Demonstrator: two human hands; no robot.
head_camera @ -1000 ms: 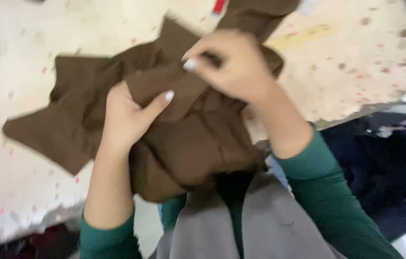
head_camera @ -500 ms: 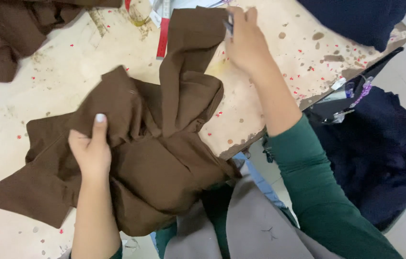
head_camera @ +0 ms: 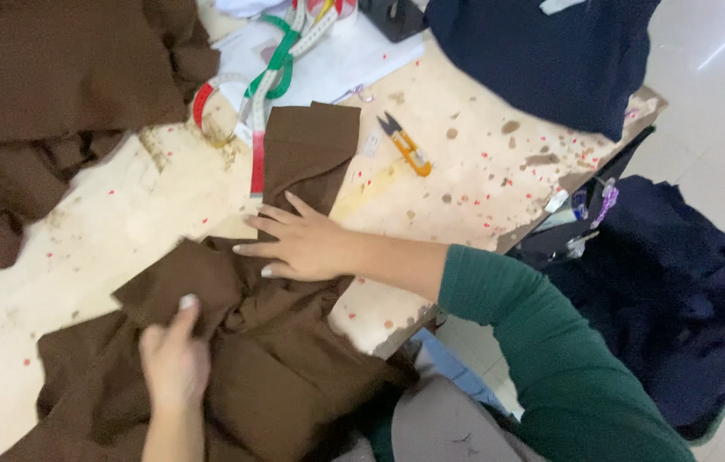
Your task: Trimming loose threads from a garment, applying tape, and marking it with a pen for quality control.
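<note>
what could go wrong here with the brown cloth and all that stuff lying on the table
The brown cloth hangs partly off the table edge toward the lap, so it might slide down if the right hand lifts. The thread snips lie open on the table just beyond the cloth and could get swept off or snagged in it. The measuring tape rests along the cloth's far corner and could get dragged with it while the left hand bunches the fabric.
</note>
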